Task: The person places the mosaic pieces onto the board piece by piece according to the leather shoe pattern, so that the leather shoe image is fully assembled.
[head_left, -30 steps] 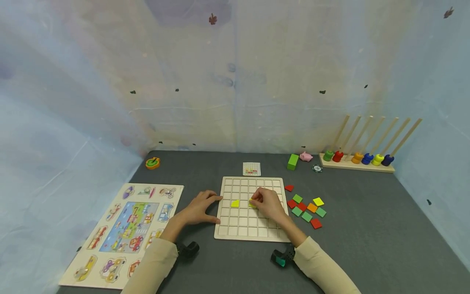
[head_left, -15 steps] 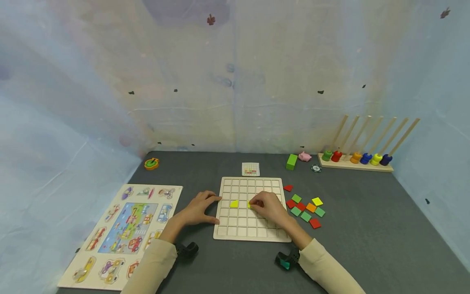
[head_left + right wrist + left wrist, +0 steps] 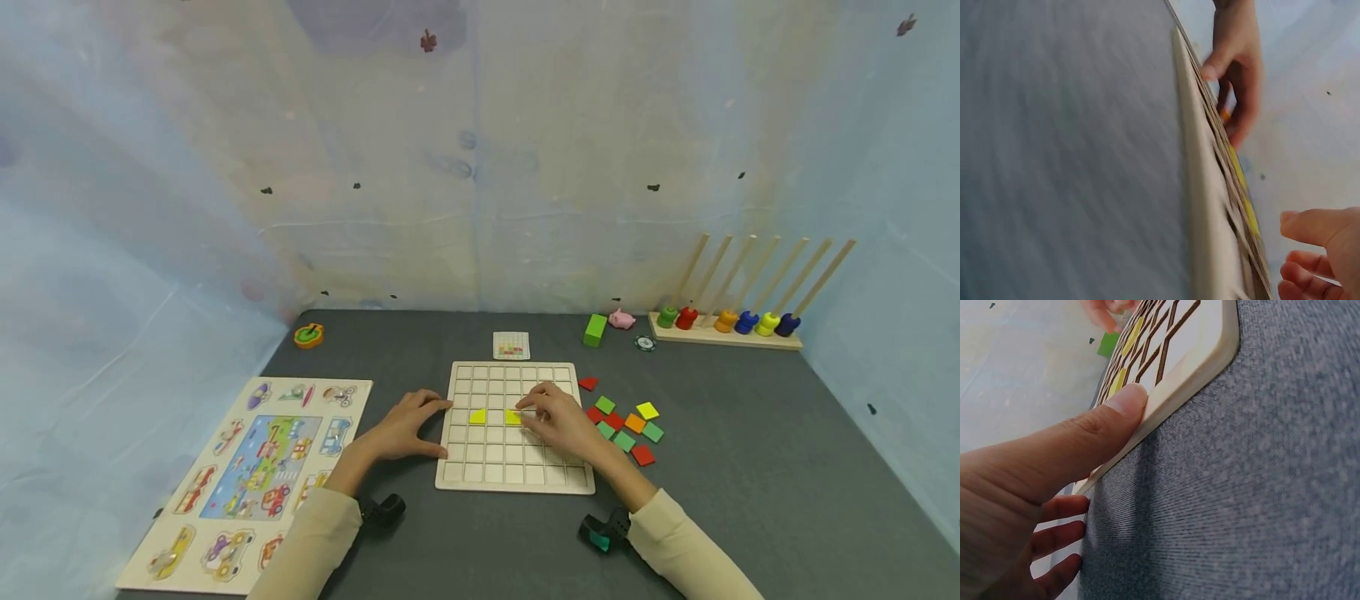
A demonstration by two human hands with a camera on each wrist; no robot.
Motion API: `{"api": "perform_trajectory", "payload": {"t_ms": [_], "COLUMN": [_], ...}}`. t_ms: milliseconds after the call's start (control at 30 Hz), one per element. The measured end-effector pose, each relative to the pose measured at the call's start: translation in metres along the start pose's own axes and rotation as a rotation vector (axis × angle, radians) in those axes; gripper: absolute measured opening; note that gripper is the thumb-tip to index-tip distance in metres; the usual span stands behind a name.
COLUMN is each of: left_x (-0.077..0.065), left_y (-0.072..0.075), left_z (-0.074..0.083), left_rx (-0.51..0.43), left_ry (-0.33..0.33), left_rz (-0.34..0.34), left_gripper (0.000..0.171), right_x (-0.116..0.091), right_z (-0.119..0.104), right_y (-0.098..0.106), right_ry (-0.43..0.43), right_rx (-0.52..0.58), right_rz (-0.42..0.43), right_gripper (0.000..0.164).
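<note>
A wooden grid board lies flat on the dark table, with two yellow tiles in one row of its cells. The left one has a slanted corner; the right yellow tile is partly covered by fingertips from this angle. My left hand touches the board's left edge, its thumb on the rim and the other fingers further along. Just over the right yellow tile is my right hand, thumb and fingers parted, holding nothing. Loose red, green, orange and yellow tiles lie right of the board.
Behind the board lies a small pattern card. A picture puzzle board is at left, a toy beyond it. At the back right are a green block, pink pig, round chip and peg rack.
My right hand has let go of the right yellow tile, which now lies in the row, and its fingers have lifted and drawn slightly right. My left hand stays at the board's edge.
</note>
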State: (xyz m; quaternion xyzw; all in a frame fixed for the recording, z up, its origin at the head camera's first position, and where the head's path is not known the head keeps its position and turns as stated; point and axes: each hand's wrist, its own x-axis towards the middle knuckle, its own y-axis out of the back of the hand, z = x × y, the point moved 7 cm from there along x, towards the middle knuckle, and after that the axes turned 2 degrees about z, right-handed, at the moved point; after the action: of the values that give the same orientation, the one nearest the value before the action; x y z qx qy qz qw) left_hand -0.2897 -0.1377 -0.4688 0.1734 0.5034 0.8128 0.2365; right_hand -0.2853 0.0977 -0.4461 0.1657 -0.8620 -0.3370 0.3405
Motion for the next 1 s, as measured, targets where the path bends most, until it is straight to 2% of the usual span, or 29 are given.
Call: {"api": "perform_trajectory", "payload": {"t_ms": [100, 200, 400, 500, 733, 1000], "left_x": [0.000, -0.001, -0.001, -0.001, -0.001, -0.001], "left_y": [0.001, 0.001, 0.002, 0.002, 0.003, 0.002], "left_z": [0.000, 0.001, 0.001, 0.002, 0.002, 0.001], "left_rx": [-0.001, 0.000, 0.000, -0.002, -0.012, -0.015], "left_ry": [0.000, -0.009, -0.019, -0.021, -0.024, -0.019], "left_rz": [-0.001, 0.005, 0.014, 0.014, 0.019, 0.013], "left_gripper": [0.081, 0.081, 0.081, 0.080, 0.080, 0.080], "right_x": [-0.003, -0.010, -0.034, -0.046, -0.067, -0.080], "right_z": [0.009, 0.019, 0.040, 0.048, 0.061, 0.076], "right_y": [0.019, 0.042, 0.081, 0.093, 0.110, 0.110], "right_ry": [-0.013, -0.060, -0.191, -0.210, -0.247, -0.331], "right_rx": [-0.031, -0.080, -0.158, -0.185, -0.237, -0.277], "right_rz": [0.032, 0.036, -0.020, -0.057, -0.115, -0.143], "right_gripper": [0.018, 0.018, 0.019, 0.019, 0.020, 0.023]}}
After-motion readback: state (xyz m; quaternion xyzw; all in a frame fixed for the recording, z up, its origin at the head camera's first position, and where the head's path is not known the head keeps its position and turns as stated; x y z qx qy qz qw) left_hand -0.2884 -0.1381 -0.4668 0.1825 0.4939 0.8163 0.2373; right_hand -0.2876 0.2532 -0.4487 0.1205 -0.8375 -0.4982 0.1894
